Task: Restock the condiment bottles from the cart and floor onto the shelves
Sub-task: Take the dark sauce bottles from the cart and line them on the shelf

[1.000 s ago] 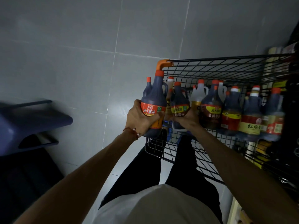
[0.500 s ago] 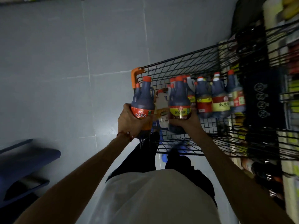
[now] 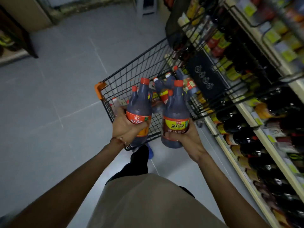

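Observation:
I hold two big dark soy sauce bottles with red caps in front of me, over the near end of the cart. My left hand [image 3: 124, 125] grips the one with the red label [image 3: 139, 107] round its lower body. My right hand [image 3: 185, 137] cups the yellow-labelled bottle [image 3: 176, 116] from below, fingers curled round its base. Behind them the black wire cart [image 3: 131, 69] with an orange corner holds several more red-capped bottles [image 3: 166, 83]. The shelves [image 3: 256, 132] run along the right, packed with dark bottles.
Grey tiled floor [image 3: 49, 104] spreads to the left of the cart. A dark cabinet edge [image 3: 19, 35] stands at the far left, and a stool [image 3: 146, 5] is at the far end of the aisle. My legs are just behind the cart.
Both bottles have come up out of the cart and nearer to me. My view has swung right, so the shelves now fill the right side.

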Tool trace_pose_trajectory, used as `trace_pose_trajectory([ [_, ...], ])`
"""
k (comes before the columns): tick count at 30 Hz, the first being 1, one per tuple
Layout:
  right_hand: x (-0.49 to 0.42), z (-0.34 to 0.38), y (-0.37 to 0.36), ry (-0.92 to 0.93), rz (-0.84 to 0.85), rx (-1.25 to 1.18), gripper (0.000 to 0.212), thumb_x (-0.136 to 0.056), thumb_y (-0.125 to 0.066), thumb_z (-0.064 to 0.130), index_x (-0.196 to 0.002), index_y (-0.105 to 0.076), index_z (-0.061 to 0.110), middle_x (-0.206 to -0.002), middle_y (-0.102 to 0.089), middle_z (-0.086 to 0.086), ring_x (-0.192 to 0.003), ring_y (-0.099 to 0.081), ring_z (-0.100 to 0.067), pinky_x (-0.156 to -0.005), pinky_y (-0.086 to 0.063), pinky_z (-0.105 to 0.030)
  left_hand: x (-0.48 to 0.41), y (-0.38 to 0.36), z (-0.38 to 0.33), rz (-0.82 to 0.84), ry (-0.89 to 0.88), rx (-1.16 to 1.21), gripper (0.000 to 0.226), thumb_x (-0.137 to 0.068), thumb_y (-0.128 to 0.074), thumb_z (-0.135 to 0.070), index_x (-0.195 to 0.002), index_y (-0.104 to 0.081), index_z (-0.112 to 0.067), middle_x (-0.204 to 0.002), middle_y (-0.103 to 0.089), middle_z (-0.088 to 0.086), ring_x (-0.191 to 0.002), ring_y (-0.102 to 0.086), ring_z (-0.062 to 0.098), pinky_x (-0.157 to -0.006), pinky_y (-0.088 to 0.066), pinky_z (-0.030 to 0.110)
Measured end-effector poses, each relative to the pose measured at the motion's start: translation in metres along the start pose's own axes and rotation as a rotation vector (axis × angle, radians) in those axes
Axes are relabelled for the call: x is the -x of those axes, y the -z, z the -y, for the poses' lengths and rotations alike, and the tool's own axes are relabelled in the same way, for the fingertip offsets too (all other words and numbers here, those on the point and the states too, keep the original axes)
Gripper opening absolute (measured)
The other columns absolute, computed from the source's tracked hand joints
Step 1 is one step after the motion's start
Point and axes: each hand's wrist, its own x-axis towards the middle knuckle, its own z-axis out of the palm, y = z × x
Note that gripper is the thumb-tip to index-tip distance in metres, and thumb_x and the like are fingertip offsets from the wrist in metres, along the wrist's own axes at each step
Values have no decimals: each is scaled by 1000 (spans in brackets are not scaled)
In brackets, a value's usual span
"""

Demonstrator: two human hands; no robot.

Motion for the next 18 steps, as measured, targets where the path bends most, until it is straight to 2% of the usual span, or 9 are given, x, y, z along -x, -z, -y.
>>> trace_pose_trajectory([
  [3,54,-11,16,79,-71,-63,91,-56,-93,2,-137,-54,16,-116,-75,-5,-100,-74,-20,-76,-60,-26,43,-11,-5,56,-65,42,81,-59,-97,-32,-123,-47,-24,-108,-65,-8,-92,-65,6,-84,-55,27],
  [7,132,-30,32,164,-171,-178,90,-54,-88,1,-137,-55,11,-110,-77,-2,-93,-75,-16,-74,-59,-24,104,-28,0,165,-145,49,86,-49,-90,-48,-123,-51,-27,-114,-67,-5,-99,-68,13,-87,-59,35],
  [10,186,-47,45,185,-271,-219,88,-54,-92,0,-133,-56,16,-109,-77,1,-92,-75,-12,-73,-59,-22,141,-44,-2,264,-189,32,81,-47,-91,-43,-118,-53,-34,-116,-70,-2,-100,-70,16,-88,-60,45],
  [12,215,-59,55,194,-340,-232,82,-59,-95,-7,-126,-58,23,-106,-76,6,-89,-75,-7,-72,-59,-20,161,-58,-7,324,-231,19,81,-47,-91,-40,-119,-55,-30,-114,-70,-2,-98,-71,16,-87,-61,45],
  [15,251,-75,75,202,-443,-263,72,-67,-89,-11,-128,-59,15,-104,-77,6,-88,-75,-8,-70,-59,-20,185,-85,-19,422,-255,15,83,-45,-90,-44,-119,-54,-33,-115,-70,-4,-99,-71,16,-87,-60,45],
  [18,279,-92,100,212,-546,-284,68,-67,-90,-7,-126,-62,12,-104,-79,3,-91,-76,-12,-72,-60,-22,206,-115,-41,522,-290,-6,76,-47,-92,-36,-113,-54,-35,-111,-71,-7,-95,-71,9,-82,-59,37],
])
